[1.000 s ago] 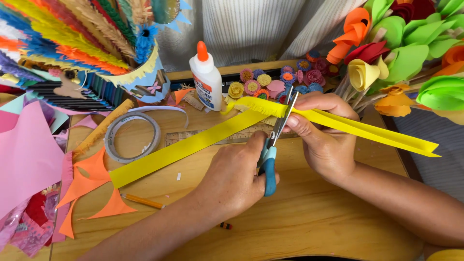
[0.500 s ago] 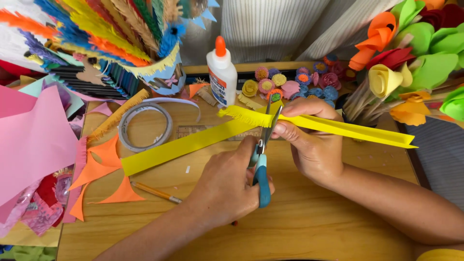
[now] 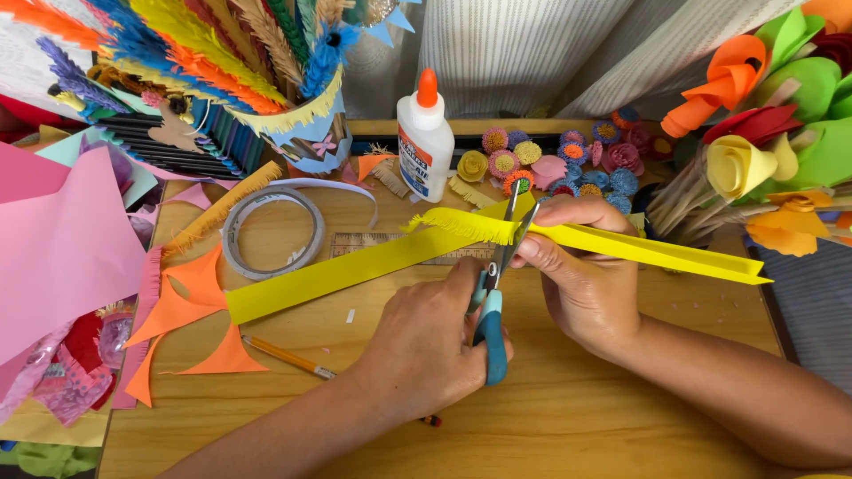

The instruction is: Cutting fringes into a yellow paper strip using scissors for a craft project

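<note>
Yellow paper strip (image 3: 355,270) crosswise (left-right), scissors (image 3: 493,297) pointing away

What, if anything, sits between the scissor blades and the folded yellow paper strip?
Nothing visible: the blue-handled scissors in the left hand already meet the folded yellow paper strip, pinched by the right hand.

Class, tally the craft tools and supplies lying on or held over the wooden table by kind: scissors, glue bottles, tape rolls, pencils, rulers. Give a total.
Scissors: 1, in the left hand, cutting the yellow paper strip that the right hand holds
Glue bottle: 1
Tape roll: 1
Pencil: 1
Ruler: 1
Total: 5
</note>
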